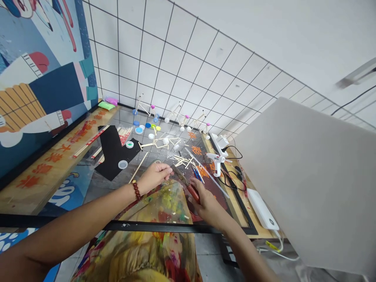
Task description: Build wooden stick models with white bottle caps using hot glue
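My right hand (207, 203) is wrapped round the red handles of a pair of pliers (181, 176), whose dark jaws point up and left. Just left of the jaws, my left hand (155, 176) is closed in a pinch; whatever its fingertips hold is too small to make out. Beyond the pliers lies a loose pile of short wooden sticks (183, 161). One longer stick (138, 167) rests left of my left hand. A partly built stick frame (160, 143) lies farther back on the glass tabletop (141, 199).
Several small stick models (176, 116) stand along the back by the wire grid. A white glue gun (216, 162) and a power strip (219, 145) are on the right. Black card (113, 152), packaged sticks (125, 135) and coloured lids (139, 130) lie left and behind.
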